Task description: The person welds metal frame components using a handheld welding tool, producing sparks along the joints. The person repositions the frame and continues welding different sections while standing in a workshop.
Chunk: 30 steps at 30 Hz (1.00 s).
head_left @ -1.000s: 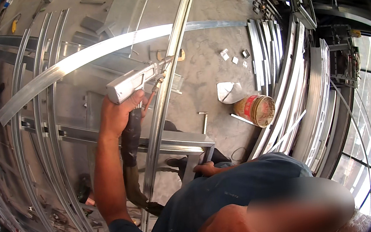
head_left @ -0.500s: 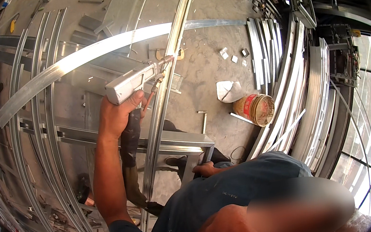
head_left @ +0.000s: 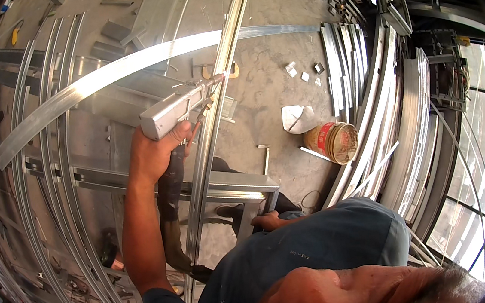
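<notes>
A worker's left hand (head_left: 155,153) closes its grip on a grey welding gun (head_left: 179,108), nozzle touching a metal rail (head_left: 221,99); the right hand (head_left: 266,221) rests half hidden, grip unclear.

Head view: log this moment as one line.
left hand: grips grey welding gun | tip: at long metal channel | right hand: rests on steel frame | bucket: on floor

Head camera looks steeply down, close overhead.
</notes>
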{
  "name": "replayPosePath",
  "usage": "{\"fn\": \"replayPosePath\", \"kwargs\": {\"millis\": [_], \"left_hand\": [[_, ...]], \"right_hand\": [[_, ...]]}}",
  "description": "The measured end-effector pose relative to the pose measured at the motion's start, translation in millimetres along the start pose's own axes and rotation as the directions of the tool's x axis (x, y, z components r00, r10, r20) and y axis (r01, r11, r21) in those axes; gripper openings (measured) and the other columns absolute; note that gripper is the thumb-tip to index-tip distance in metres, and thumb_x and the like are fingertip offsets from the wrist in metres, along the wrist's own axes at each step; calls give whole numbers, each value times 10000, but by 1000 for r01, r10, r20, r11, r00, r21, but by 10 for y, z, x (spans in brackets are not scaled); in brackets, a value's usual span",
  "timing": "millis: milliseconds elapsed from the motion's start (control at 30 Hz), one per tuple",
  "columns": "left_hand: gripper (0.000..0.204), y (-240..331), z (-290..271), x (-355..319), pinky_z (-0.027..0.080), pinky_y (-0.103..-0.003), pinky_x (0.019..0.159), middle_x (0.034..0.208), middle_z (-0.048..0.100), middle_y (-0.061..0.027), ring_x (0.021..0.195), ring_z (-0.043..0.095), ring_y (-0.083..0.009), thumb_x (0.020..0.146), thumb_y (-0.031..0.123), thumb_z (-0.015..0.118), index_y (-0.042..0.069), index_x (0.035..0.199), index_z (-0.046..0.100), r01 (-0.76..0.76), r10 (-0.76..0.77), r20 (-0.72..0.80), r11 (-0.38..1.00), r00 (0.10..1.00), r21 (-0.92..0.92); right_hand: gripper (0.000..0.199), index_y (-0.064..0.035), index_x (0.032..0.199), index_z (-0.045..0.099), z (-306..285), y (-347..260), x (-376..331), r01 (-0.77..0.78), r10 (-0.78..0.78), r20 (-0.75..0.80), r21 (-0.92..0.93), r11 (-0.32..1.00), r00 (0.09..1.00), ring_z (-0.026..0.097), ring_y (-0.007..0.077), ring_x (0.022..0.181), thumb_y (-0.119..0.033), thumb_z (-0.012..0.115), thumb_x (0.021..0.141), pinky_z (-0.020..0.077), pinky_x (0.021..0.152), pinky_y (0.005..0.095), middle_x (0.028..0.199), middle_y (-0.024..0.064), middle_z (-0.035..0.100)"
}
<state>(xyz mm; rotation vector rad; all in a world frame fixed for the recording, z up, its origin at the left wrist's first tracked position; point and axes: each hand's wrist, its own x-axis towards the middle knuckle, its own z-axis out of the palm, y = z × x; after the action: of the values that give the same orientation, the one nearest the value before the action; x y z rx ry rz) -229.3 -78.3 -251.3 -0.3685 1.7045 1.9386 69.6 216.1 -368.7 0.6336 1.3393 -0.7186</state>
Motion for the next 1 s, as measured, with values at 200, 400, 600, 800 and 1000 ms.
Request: {"fn": "replayPosePath", "kwargs": {"millis": [200,400,600,800,1000], "left_hand": [[316,-34,14,20,519,-309,455,788,696,-78,571,662,-161,915,254,771,-6,1078,696,-38,38,20,999,999,4],[341,-45,-1,-1,511,-305,450,786,694,-81,563,655,-167,916,266,773,-7,1101,687,-49,49,12,999,999,10],[342,-65,-39,-22,513,-309,455,783,691,-80,562,651,-168,920,258,767,-6,1121,681,-47,46,26,998,999,29],[282,30,-8,-85,509,-283,559,779,694,-66,629,644,-128,906,183,775,-28,1080,706,-9,9,13,1000,1000,0],[370,-69,-15,-66,519,-299,473,786,696,-79,577,655,-163,918,249,769,-1,1171,666,-32,31,33,999,999,24]], "right_hand": [[416,-264,1358,630,109,95,47,99,-108,-93,-97,990,990,372,511,1408,-324,630,946,266,1181,504,1381,276,581],[421,-248,1372,621,85,25,21,52,-61,-88,-103,993,994,345,497,1428,-342,612,961,237,1199,489,1401,280,565],[418,-237,1377,615,90,39,53,44,-54,-81,-116,992,995,334,485,1443,-343,598,973,234,1200,484,1404,269,570],[395,-233,1344,630,107,72,58,120,-141,-73,-232,965,987,437,491,1376,-287,621,954,271,1165,507,1335,245,629],[391,-243,1344,632,85,161,139,115,-130,-82,-168,979,988,448,483,1370,-290,618,956,256,1173,505,1339,243,629]]}}
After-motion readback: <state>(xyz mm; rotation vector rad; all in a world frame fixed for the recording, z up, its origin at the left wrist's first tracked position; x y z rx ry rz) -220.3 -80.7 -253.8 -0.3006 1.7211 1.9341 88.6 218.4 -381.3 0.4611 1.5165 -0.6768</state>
